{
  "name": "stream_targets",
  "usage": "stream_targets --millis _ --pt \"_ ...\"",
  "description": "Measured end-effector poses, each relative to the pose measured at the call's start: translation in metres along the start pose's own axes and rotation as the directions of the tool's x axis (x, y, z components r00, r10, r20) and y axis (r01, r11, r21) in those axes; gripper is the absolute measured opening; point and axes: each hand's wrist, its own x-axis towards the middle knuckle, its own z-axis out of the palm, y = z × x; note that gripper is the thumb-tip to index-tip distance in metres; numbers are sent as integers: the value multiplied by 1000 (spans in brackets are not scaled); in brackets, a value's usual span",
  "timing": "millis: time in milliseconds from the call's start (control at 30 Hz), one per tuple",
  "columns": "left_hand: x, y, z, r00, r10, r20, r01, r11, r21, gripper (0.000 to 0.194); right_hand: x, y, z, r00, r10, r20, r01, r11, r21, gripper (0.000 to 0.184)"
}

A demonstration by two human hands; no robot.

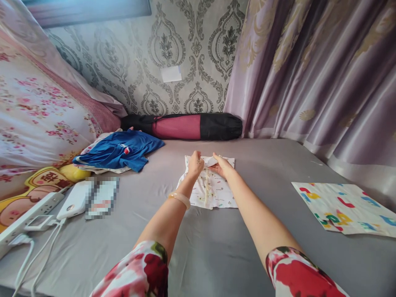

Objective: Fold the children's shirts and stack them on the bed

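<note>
A small white printed garment (213,190) lies flat on the grey bed sheet (216,247) in front of me. My left hand (196,163) pinches its far top edge, fingers closed on the cloth; a pale bangle sits on that wrist. My right hand (221,165) grips the same top edge just to the right, fingers curled over a fold of fabric. Both arms reach forward in floral sleeves.
A folded cloth with coloured shapes (346,208) lies at the right. A blue shirt (122,150) tops a clothes pile at the left, near a floral pillow (37,115). A power strip (24,218) and white devices lie front left. A black-and-pink roll (185,126) lines the wall; curtains (324,70) hang right.
</note>
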Motion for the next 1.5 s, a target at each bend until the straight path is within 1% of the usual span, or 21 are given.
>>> stream_targets --millis 100,167,233,333,400,467,500,567,633,767,867,933,967,1033,1100,1167,1200,1233,1300,1433,1500 --pt "0 -18 -12 999 -23 25 18 982 189 44 5 6 3 992 -65 -111 49 988 -145 6" --pt "-1 -30 -17 997 -16 70 -5 954 298 45 8 9 4 984 -84 -156 50 977 -208 9" --pt "-3 -41 -18 990 29 137 -78 928 365 46 9 11 2 974 -108 -198 46 954 -295 14" --pt "-6 -52 -15 971 106 215 -189 891 413 44 7 10 -5 955 -149 -256 18 891 -453 14" --pt "-7 -57 -13 961 124 249 -223 876 428 46 3 8 -11 940 -186 -287 0 839 -543 13" --pt "-8 -61 -12 952 129 277 -245 865 438 49 -2 5 -15 923 -243 -297 -6 764 -645 15" --pt "-8 -62 -12 948 134 290 -257 859 443 51 -5 5 -16 917 -279 -284 -7 704 -711 17" --pt "-8 -65 -12 938 147 313 -283 847 451 54 -9 4 -17 913 -337 -230 -8 549 -836 23" --pt "-7 -68 -11 930 155 334 -303 837 455 56 -11 5 -16 916 -356 -185 -17 426 -905 28" --pt "-1 -71 -12 918 115 381 -297 836 462 57 -9 6 -14 913 -351 -208 -70 368 -927 40" --pt "3 -69 -14 905 86 417 -294 835 466 55 -7 6 -13 911 -359 -203 -84 321 -943 44" --pt "4 -64 -16 906 91 414 -303 823 480 53 -8 7 -12 907 -389 -163 -55 276 -960 43" --pt "4 -61 -15 912 110 395 -310 815 490 51 -8 8 -11 898 -422 -121 -14 248 -969 41" --pt "2 -54 -12 924 178 338 -336 801 495 49 -10 13 -8 866 -498 36 136 166 -977 38" --pt "0 -47 -6 920 249 302 -373 794 481 49 -10 20 -4 808 -537 244 310 34 -950 41" --pt "-2 -41 2 908 287 306 -406 787 464 50 -9 27 -1 767 -508 393 411 -81 -908 46" --pt "-3 -39 5 902 296 315 -418 784 460 51 -8 30 0 761 -489 426 428 -115 -896 49" --pt "-4 -38 9 898 301 322 -426 780 458 52 -6 33 0 763 -473 441 433 -132 -891 51" --pt "-5 -38 14 894 307 325 -433 777 457 53 -4 38 1 772 -452 446 435 -135 -890 54" --pt "-6 -46 20 888 301 348 -439 780 446 55 0 45 -1 812 -407 417 416 -96 -904 55" --pt "-5 -50 22 885 295 361 -440 783 440 55 1 47 -2 823 -396 406 409 -83 -909 55"
